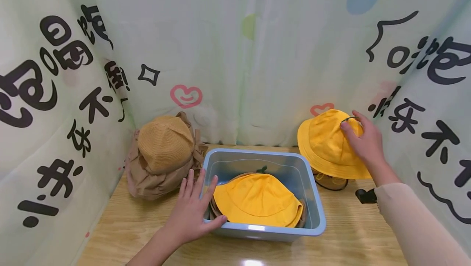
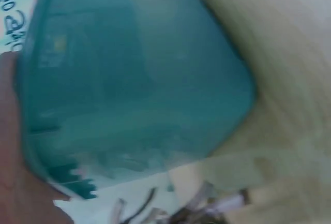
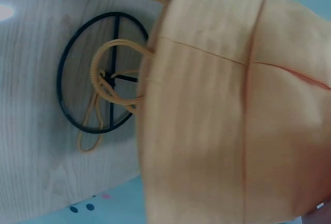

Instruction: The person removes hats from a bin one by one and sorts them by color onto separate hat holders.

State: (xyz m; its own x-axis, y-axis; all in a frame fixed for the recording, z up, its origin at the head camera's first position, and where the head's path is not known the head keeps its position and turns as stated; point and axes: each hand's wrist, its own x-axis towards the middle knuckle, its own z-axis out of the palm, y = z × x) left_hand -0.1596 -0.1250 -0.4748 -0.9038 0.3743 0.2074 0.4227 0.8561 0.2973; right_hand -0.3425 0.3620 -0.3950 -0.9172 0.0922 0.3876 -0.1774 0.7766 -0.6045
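Note:
A yellow bucket hat (image 1: 324,143) with a dark stem on its crown sits at the right. My right hand (image 1: 366,141) grips this hat by the top of its crown, with thumb and fingers bent about it. In the right wrist view, the hat's brim (image 3: 196,105) hides most of what is beneath it. My left hand (image 1: 193,209) lies with spread fingers at the left rim of a blue plastic bin (image 1: 316,204). Inside the bin lies another yellow hat (image 1: 257,200), with a brown brim showing under it. The bin's wall (image 2: 129,79) fills much of the left wrist view.
A black wire ring base (image 3: 62,94) stands on the wooden table (image 1: 353,233) below the held hat, with yellow cord loops (image 3: 119,43) hanging near it. Left of the bin, a tan woven hat (image 1: 165,143) tops a brown cloth hat (image 1: 158,184). A printed curtain (image 1: 239,74) encloses the table.

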